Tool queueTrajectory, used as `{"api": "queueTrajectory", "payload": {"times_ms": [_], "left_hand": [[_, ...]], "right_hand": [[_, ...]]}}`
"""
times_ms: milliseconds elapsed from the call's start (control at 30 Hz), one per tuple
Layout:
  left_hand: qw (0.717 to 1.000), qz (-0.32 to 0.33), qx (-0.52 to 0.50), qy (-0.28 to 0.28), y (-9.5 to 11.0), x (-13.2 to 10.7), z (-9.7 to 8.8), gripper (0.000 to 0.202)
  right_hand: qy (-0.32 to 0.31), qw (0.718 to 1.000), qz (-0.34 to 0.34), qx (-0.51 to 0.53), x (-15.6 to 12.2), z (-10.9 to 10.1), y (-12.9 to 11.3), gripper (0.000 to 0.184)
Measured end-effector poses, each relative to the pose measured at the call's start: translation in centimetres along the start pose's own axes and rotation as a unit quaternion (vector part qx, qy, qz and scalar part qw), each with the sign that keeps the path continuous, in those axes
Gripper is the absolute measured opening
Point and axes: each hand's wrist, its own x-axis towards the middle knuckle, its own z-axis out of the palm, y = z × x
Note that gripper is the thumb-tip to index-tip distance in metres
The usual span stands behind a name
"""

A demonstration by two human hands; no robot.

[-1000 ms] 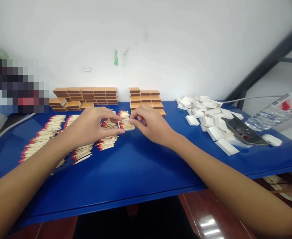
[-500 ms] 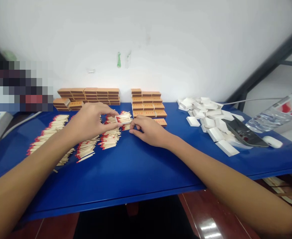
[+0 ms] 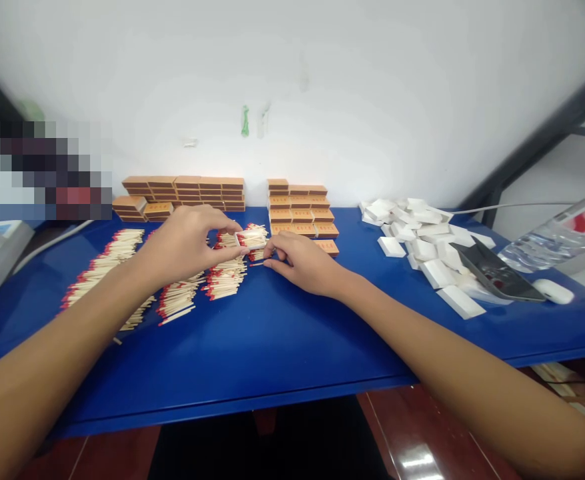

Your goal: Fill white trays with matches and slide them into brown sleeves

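Observation:
My left hand (image 3: 187, 240) is closed, thumb and fingers gripping a small white matchbox tray (image 3: 243, 241) by its left end. Red-headed matches lie inside the tray. Just to the right, my right hand (image 3: 300, 260) has its fingers curled and the thumb near the forefinger, close to the tray's right end. Whatever lies between those fingertips is too small to make out. Below the tray, loose matches (image 3: 225, 277) spread over the blue table (image 3: 272, 347). More rows of matches (image 3: 105, 267) lie to the left, partly hidden by my left arm.
Stacks of brown matchboxes (image 3: 185, 190) stand along the wall, with another stepped stack (image 3: 302, 215) behind my right hand. A heap of white trays (image 3: 422, 230) lies at right, beside a dark tablet-like device (image 3: 497, 270), a white mouse (image 3: 553, 291) and a plastic-wrapped bottle pack (image 3: 557, 230).
The view has shifted slightly, so everything appears a little farther right. My left hand keeps its hold on the tray, and my right hand stays beside it with fingers curled.

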Motion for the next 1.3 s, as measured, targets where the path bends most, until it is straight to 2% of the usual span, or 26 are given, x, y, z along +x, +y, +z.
{"api": "queueTrajectory", "payload": {"times_ms": [100, 267, 600, 800, 1000, 1300], "left_hand": [[1.0, 0.003, 0.002, -0.004, 0.01, 0.02, -0.01, 0.04], [1.0, 0.009, -0.003, 0.0, -0.05, -0.04, 0.07, 0.039], [1.0, 0.002, 0.002, -0.004, -0.13, 0.06, 0.02, 0.04], [1.0, 0.014, 0.0, 0.001, -0.26, 0.01, 0.12, 0.041], [1.0, 0.007, 0.005, -0.003, -0.24, 0.07, -0.06, 0.041], [1.0, 0.014, 0.006, 0.001, -0.22, 0.0, -0.02, 0.041]], "right_hand": [[0.005, 1.0, 0.004, -0.004, 0.02, -0.07, -0.01, 0.002], [-0.005, 1.0, 0.004, -0.006, 0.03, -0.2, -0.21, 0.01], [0.004, 1.0, 0.001, 0.004, -0.06, -0.02, 0.15, 0.002], [-0.006, 1.0, -0.002, -0.003, 0.01, -0.15, -0.07, 0.009], [0.003, 1.0, 0.003, -0.002, -0.09, -0.06, 0.08, 0.001], [0.012, 1.0, 0.003, -0.002, -0.08, -0.31, -0.39, 0.009]]}}
